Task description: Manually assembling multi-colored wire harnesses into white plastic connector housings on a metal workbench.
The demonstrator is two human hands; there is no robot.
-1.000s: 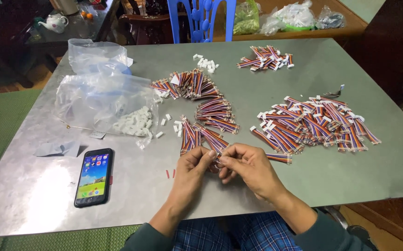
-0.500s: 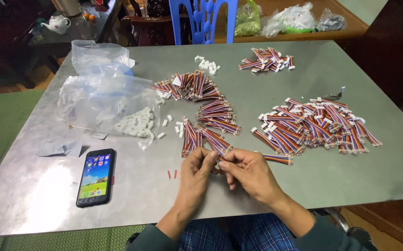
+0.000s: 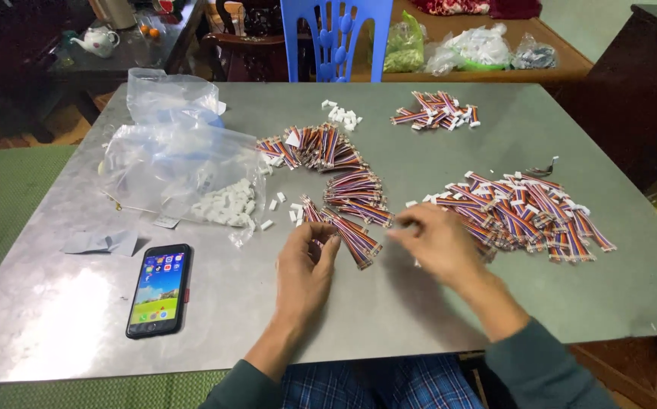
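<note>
My left hand is pinched on a short striped ribbon cable at the near end of a curved row of finished cables. To its right, my right hand hovers low over the metal table, blurred by motion. It is at the left edge of a big loose pile of ribbon cables. The blur hides whether its fingers hold anything. Small white connector housings spill from a clear plastic bag left of the row.
A smartphone with its screen lit lies near the front left, with a scrap of paper beside it. A smaller cable heap and loose white housings sit at the far side. A blue plastic chair stands behind the table.
My hands were together on one cable in front of me. They have come apart: the left stays at the end of the row, and the right has swung right toward the big pile.
</note>
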